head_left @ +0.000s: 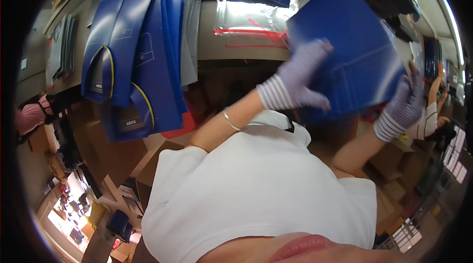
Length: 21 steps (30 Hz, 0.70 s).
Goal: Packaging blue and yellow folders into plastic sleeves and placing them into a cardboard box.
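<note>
By the table (236,53), someone is handling a blue bag (350,46), left hand (298,78) lying open against it, right hand (405,105) at its right edge, grip unclear; the next move is probably needing both sides steadied.

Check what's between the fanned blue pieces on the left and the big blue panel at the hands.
Head view: grey sheets beside the blue pieces, then a clear plastic bag with red edging, reaching toward the blue panel.

A glossy, faintly creased blue panel (347,41) slants between the hands (299,75), one corner pointing forward.
</note>
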{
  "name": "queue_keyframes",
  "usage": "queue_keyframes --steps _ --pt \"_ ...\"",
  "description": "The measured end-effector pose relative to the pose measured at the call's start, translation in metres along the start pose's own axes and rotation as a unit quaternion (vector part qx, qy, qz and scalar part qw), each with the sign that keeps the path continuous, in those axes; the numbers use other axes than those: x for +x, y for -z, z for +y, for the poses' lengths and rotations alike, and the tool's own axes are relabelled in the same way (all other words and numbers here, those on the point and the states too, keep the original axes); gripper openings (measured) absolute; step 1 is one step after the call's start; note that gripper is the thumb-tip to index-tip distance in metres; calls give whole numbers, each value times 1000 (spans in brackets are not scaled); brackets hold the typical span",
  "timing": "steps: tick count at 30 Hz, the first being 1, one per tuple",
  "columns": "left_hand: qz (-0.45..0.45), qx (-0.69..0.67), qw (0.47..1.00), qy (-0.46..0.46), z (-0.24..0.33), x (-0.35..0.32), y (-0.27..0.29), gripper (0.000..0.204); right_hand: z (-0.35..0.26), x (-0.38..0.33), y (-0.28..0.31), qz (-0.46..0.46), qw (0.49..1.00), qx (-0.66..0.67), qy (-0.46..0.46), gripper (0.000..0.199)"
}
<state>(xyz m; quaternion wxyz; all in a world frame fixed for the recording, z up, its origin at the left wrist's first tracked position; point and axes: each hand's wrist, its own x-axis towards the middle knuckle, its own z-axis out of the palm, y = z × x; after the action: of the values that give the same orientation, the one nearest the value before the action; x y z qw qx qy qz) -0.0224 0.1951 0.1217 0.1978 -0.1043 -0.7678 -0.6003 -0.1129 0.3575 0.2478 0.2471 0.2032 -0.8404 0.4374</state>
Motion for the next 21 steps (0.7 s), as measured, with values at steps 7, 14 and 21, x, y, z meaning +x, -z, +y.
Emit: queue_keyframes --steps 7,14,21 --pt "65 155 982 90 52 16 -36 73 -2 -34 -17 -39 997 26 68 35" --pt "127 233 963 43 67 20 -8 42 196 -77 -3 -151 951 172 -206 32" --pt "100 114 988 27 119 42 41 32 263 -170 -56 -266 770 369 -448 38"
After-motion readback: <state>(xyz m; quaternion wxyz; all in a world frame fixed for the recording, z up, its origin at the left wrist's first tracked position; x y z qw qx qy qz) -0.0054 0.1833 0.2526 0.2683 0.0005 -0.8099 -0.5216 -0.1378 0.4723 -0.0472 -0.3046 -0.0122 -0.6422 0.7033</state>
